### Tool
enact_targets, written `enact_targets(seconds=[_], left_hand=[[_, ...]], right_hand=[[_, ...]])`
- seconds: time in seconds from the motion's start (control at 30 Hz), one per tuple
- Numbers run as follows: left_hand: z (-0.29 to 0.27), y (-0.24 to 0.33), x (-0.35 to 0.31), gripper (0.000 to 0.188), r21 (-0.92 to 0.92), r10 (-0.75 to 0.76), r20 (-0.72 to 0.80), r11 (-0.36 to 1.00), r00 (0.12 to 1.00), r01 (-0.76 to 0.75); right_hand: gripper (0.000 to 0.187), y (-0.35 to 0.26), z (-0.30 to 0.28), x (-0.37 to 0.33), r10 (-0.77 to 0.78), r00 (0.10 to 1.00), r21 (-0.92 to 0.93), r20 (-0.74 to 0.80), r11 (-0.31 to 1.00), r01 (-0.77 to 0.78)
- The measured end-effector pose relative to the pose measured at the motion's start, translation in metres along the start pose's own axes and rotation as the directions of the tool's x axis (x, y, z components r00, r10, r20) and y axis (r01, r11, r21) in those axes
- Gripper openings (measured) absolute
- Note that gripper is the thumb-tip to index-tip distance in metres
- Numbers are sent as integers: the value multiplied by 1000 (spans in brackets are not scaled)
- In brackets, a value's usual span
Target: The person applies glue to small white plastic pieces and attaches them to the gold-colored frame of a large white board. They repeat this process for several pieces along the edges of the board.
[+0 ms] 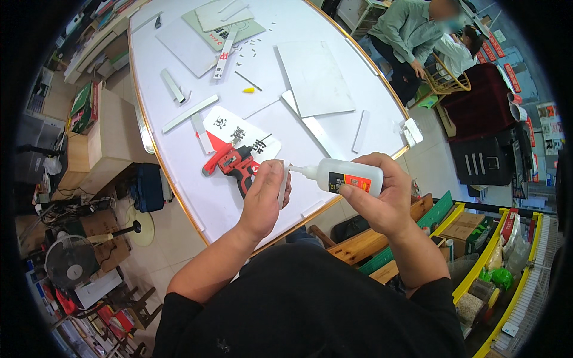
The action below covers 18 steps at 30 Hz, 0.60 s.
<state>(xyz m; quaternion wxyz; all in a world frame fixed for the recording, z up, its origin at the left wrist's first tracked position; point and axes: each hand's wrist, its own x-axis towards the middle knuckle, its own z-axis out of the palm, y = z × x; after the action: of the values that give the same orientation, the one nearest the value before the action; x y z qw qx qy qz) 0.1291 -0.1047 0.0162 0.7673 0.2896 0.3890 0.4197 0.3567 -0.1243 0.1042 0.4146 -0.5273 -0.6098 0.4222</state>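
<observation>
My left hand (261, 200) is closed around a small white strip (283, 190), held upright near the front edge of the table. In my right hand (388, 194) lies a squeeze bottle (332, 171) of translucent white plastic with a black, red and yellow label, tipped onto its side. Its thin nozzle points left and reaches the top of the strip; whether liquid comes out is too small to see. Just beyond my left hand a red and black cordless drill (234, 162) rests on a white sheet with dark characters (250, 132).
On the white table (256, 59) lie flat white panels (316, 77), several white strips (192, 113), scattered small screws and a yellow piece (248, 90). People (406, 36) are beyond the right edge. A yellow-framed rack (477, 262) stands at lower right, a fan (70, 262) at left.
</observation>
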Motion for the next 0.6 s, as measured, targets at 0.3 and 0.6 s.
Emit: enact_targets(seconds=[0.3, 0.6], left_hand=[[-15, -7, 5, 40, 312, 209, 21, 928, 978, -204], [-24, 5, 1, 43, 255, 181, 141, 943, 973, -213]], right_hand=[[39, -3, -2, 1, -41, 999, -80, -7, 996, 40], [37, -2, -2, 4, -71, 997, -83, -42, 994, 67]])
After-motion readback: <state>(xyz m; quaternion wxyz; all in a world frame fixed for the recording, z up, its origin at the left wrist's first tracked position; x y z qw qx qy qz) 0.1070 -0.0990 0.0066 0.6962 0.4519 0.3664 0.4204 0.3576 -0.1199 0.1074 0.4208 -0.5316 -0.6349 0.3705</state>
